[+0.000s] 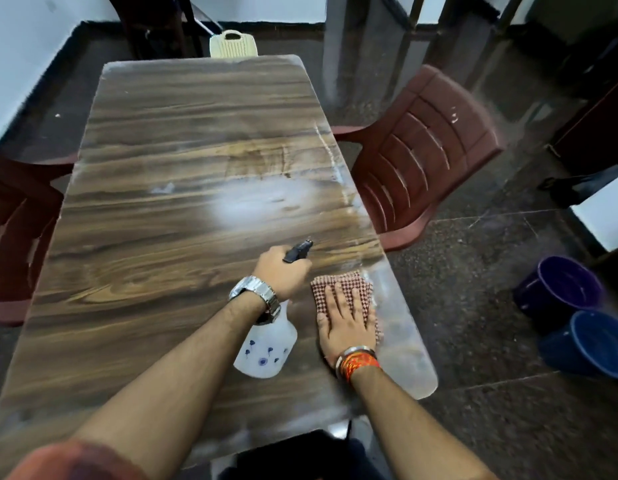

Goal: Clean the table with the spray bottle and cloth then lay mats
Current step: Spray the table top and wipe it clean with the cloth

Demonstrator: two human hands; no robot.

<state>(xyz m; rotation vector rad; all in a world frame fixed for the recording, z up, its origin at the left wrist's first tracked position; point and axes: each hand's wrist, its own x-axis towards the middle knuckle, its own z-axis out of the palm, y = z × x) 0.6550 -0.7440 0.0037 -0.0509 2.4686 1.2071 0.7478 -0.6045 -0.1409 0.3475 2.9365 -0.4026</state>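
Right hand (347, 327): nearest us, grip spread flat, pressing the cloth (338, 282) onto the counter (144, 237) by its right edge.
Left hand (281, 271): just beside, grip curled round the spray bottle (266, 344), nozzle pointing away from us.
Wet patch (255, 206): farther out, misty, unwiped as we see it.
Progress: we judge spraying underway, wiping barely begun, much counter left; no mats in view yet.

spray bottle (266, 344) neck behind left hand (283, 271), cloth (337, 283) partly covered
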